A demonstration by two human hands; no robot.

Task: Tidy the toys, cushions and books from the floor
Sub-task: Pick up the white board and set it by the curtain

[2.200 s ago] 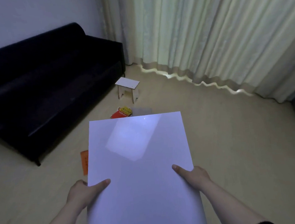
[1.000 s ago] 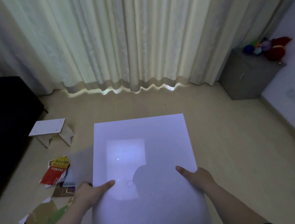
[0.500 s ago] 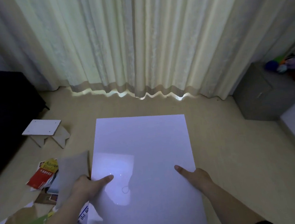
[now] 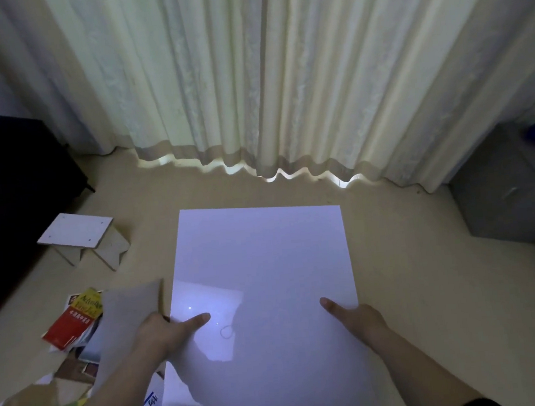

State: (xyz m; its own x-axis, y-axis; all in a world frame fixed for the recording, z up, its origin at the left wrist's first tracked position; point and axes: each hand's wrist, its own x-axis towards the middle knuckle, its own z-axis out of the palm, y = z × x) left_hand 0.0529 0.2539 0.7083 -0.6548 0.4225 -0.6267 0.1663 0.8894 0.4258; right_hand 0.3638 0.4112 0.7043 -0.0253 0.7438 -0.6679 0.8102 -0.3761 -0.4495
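gripping white board point(image 4: 265, 267), left hand point(image 4: 161, 333), right hand point(image 4: 364, 320), thumbs on top

Glossy smooth white board point(image 4: 265, 267)

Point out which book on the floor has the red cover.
The red book lying left of the left hand; the other covers show yellow, white, brown or green.

Head view, forward-down, close over hands point(image 4: 270, 325)
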